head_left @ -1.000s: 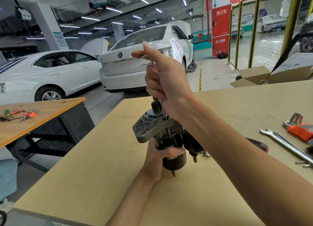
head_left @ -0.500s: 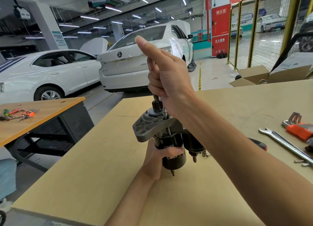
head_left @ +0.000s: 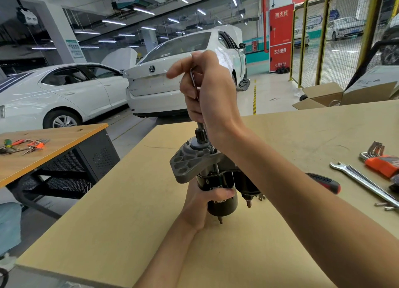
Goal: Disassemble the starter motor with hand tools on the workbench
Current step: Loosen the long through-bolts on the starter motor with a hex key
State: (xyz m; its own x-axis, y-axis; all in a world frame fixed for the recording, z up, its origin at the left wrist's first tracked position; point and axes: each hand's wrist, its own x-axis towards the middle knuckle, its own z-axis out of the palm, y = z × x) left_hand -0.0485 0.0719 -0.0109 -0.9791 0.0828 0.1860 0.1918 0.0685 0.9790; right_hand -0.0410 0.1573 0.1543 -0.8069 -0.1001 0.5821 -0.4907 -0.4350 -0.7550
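Single head-worn view, wide-angle, looking forward and down over the surface (head_left: 280,136); close above it, white cars (head_left: 172,82) well beyond its far edge.

The pale plywood desk (head_left: 133,218) looks matt and smooth, with faint scuffs. The starter motor's grey cast-metal mounting flange (head_left: 185,164) is dull and slightly rough; its black cylindrical body (head_left: 222,207) has a soft sheen. The long chrome open-ended spanner (head_left: 364,182) shines mirror-bright. The screwdriver's red-and-black handle (head_left: 326,180) looks like textured plastic.
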